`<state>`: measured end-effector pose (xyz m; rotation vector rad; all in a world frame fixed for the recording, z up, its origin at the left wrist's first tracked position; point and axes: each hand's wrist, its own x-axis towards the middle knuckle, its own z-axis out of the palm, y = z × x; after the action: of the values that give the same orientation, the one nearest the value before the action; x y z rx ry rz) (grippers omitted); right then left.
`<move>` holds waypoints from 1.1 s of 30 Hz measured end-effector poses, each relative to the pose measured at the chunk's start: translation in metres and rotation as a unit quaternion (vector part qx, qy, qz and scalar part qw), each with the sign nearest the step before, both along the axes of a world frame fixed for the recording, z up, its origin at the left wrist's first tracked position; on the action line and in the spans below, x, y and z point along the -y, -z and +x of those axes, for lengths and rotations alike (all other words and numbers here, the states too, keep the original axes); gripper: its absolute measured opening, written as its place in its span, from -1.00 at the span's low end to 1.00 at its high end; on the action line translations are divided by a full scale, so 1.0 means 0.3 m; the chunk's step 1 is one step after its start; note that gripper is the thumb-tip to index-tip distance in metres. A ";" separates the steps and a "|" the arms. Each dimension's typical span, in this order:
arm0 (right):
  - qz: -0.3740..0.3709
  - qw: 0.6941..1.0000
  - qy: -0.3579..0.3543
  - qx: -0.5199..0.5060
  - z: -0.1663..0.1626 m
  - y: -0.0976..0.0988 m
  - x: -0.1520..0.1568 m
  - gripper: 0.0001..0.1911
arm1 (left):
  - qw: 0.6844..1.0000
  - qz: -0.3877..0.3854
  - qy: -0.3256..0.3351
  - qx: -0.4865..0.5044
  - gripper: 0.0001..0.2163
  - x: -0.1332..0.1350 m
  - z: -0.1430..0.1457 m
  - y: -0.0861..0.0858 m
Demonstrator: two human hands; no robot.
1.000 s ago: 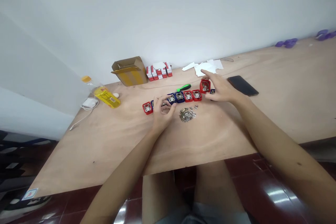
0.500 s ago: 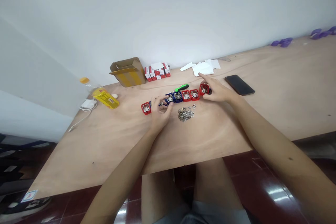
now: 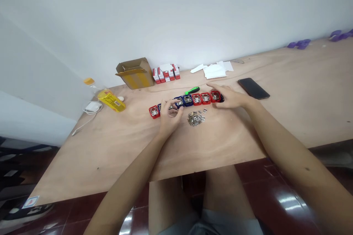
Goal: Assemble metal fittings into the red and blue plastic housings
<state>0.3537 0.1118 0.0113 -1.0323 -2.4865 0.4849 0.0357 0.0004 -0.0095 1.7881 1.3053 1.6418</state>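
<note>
A row of small red and blue square cases with metal parts inside lies across the table. My left hand (image 3: 168, 116) rests over the row's left part, thumb and index finger apart in a curve beside a blue case (image 3: 179, 102); it hides some cases. At the left end sits a red case (image 3: 154, 111). My right hand (image 3: 230, 96) curves around the right end, fingers spread on either side of a red case (image 3: 215, 96). Something dark blue shows between that case and the palm. A pile of small metal pieces (image 3: 195, 118) lies just in front of the row.
Behind the row lies a green and black screwdriver (image 3: 192, 90). Farther back are a cardboard box (image 3: 136, 79), small red-white boxes (image 3: 166, 75) and white papers (image 3: 215, 71). A phone (image 3: 253, 88) lies right; a yellow-labelled bottle (image 3: 111, 100) and white charger cable (image 3: 93, 107) lie left.
The red case at my right hand, earlier tilted and slightly apart, now lies flat against the row. My right index finger has lowered and the thumb has slid off the case. My left hand stays put.
</note>
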 end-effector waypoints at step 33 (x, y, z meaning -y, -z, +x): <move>0.137 0.980 -0.099 -0.103 -0.289 0.012 0.179 -0.54 | 0.981 0.074 0.087 -0.157 -0.32 -0.032 -0.031 0.009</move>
<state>0.2668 0.0581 0.0079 -0.5986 -2.3948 0.2780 0.0263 0.0099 -0.0121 2.2556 1.1324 1.4370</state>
